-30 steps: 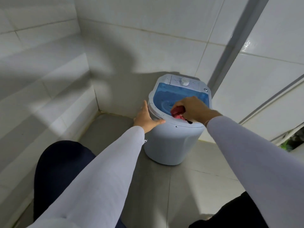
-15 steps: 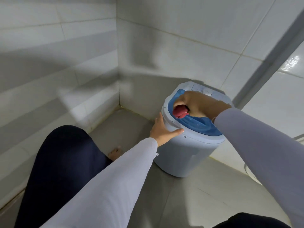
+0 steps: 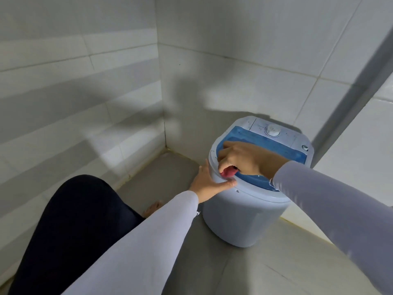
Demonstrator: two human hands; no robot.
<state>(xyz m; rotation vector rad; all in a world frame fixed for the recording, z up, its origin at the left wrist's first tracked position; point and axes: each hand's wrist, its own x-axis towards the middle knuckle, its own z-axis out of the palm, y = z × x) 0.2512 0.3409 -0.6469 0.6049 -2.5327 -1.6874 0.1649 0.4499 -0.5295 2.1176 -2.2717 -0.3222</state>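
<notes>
A small washing machine [image 3: 244, 216] stands on the grey floor [image 3: 170, 177] in the corner of a tiled room, close to the back wall, seen here through the head camera I am watching from afar. The right hand [image 3: 240, 158] lies on the blue lid [image 3: 255, 135] near its front-left edge. Its fingers are curled tight together round a red cloth [image 3: 228, 173], bunched in the fist and touching the lid where it meets the white rim.

The left hand [image 3: 207, 184] braces the tub from the side. Its palm is flat just under the rim and its thumb is stretched along the front. The forefinger is spread away round the far side, the other fingers are hidden behind it, and the hand grips nothing.

I read this as wiping the top. The cloth looks soft, limp and light, and likely to fold on itself, so I would hold it wadded in the whole fist, not by a corner. The lid looks like glossy, smooth, thin plastic that may flex under hard pressure. The machine seems light enough to slide on the tiles, so the bracing hand belongs at the rim, away from the dial [image 3: 272, 130] at the back.

A dark-clad knee [image 3: 80, 220] and a bare foot [image 3: 153, 208] show at left.
</notes>
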